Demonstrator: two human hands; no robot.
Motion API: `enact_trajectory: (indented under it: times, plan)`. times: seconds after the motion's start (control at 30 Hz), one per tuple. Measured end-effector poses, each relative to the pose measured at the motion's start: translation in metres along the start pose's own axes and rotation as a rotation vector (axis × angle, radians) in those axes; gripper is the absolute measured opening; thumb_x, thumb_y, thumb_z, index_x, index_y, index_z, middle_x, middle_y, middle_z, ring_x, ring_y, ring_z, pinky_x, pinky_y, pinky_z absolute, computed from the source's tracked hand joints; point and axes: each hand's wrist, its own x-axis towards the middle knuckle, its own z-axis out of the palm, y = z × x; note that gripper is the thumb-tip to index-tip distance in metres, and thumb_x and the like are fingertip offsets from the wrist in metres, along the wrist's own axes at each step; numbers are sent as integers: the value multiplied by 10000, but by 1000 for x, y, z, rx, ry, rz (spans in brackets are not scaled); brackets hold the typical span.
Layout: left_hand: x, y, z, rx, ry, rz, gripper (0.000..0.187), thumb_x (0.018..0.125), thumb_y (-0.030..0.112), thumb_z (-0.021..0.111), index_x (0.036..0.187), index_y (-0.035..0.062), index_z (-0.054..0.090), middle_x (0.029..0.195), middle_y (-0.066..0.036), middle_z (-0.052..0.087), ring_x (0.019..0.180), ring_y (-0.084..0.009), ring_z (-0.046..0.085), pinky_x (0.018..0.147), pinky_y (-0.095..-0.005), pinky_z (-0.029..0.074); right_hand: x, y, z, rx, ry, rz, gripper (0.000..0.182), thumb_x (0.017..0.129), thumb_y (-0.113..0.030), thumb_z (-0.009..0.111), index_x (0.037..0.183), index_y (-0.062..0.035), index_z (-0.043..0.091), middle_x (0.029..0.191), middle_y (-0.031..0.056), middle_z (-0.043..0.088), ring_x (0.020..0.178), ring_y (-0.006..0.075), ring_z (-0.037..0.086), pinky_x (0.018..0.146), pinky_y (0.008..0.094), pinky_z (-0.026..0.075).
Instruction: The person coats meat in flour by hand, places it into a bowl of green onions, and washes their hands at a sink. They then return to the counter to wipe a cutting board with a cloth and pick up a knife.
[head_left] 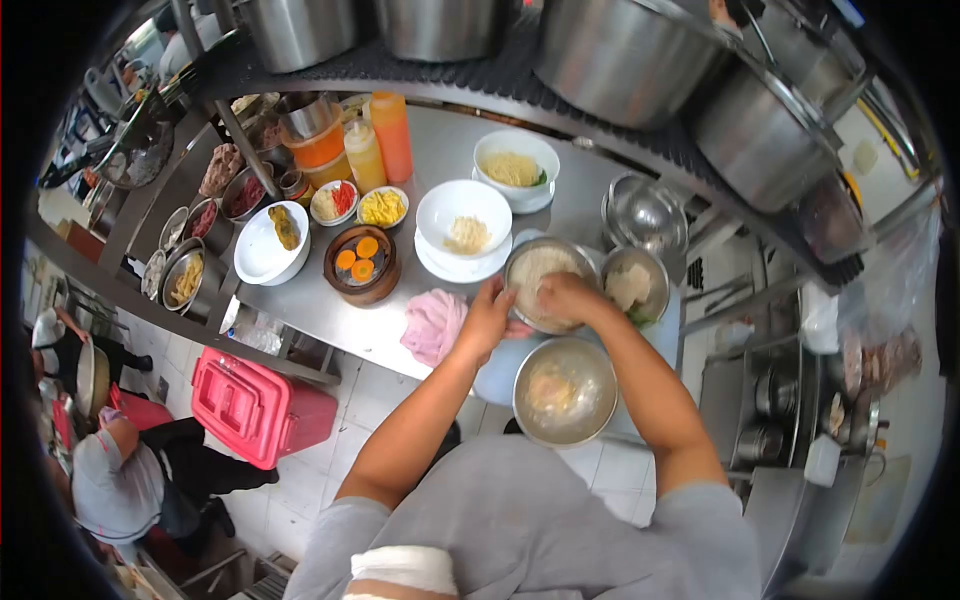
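A steel bowl [520, 262] of pale, crumb-like food [541, 266] stands on the steel table in front of me. My left hand [487, 318] grips this bowl at its left rim, fingers along the outside. Inside it, my right hand [567, 299] reaches down with curled fingers against the crumbs; whatever they hold is hidden. Just right is a second steel bowl [657, 273] with pale pieces [628, 286] and some green. Nearest my body, a larger steel bowl [535, 423] contains a pale yellowish, wet mixture [552, 388].
White bowls [440, 210] with shredded food stand behind. A pink cloth [434, 327] lies left, near a round brown container [362, 293] with orange slices. Large pots [630, 60] sit on the overhead shelf. A red cooler [262, 405] and another person [120, 480] are at lower left.
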Motion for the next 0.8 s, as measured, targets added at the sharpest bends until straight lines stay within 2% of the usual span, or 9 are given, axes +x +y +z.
enact_trajectory:
  times: [0.1,0.13,0.3,0.37,0.43,0.5,0.53,0.67,0.8]
  plan:
    - [1,-3,-2,-19,22,29,464,929,211,432,1314,25,252,1205,-176,453,664,-246,654,535,-267,544,-11,-28,-46,175,-146,95,310,799,-233,451,842,21,623,861,248,615,838,376,599,784,438,453]
    - [6,-1,-3,-3,14,23,466,930,211,432,1317,27,250,1205,-174,455,659,-245,653,530,-268,544,-12,-25,-48,119,-24,23,324,803,-244,450,858,25,622,857,249,615,838,374,600,784,441,454]
    - [5,-4,-2,-14,1,10,477,934,237,426,1326,35,245,1204,-160,466,663,-245,655,529,-277,542,-4,-18,-4,-32,-110,32,320,812,-252,439,791,18,610,873,240,618,819,352,607,757,444,451]
    - [2,-2,-3,21,8,10,483,934,243,426,1328,36,242,1213,-162,460,666,-246,655,535,-274,541,-2,-10,-42,255,-194,117,227,797,-209,497,814,-2,588,772,231,605,757,354,608,698,389,474]
    - [4,0,-4,34,32,18,488,934,249,426,1331,37,238,1222,-164,453,670,-247,655,541,-271,540,-12,-10,-66,163,-121,8,187,793,-175,512,825,-7,591,815,224,606,807,377,587,734,398,462]
    - [4,-1,-6,11,-28,-4,507,931,255,430,1341,36,226,1249,-168,428,681,-243,655,555,-268,538,-8,1,-59,59,272,32,186,794,-187,513,828,-27,601,824,181,608,878,327,594,744,441,453]
    - [4,1,-6,15,-32,-3,507,931,255,430,1341,36,226,1249,-168,428,681,-243,655,555,-268,538,-5,7,-52,-83,261,-7,204,799,-174,501,914,-25,580,900,178,598,919,339,578,782,436,457]
    - [2,0,-4,35,3,10,513,929,259,436,1342,38,226,1260,-167,420,688,-234,656,556,-264,534,-8,6,-18,-141,285,58,312,763,-142,541,1060,-51,522,1074,178,558,978,367,550,860,417,447]
    - [4,-1,-7,40,-17,5,509,929,256,435,1339,34,230,1260,-166,425,690,-236,656,550,-261,532,-1,10,-20,-60,198,168,323,734,-153,572,1034,-39,531,1052,178,570,988,349,551,853,411,449]
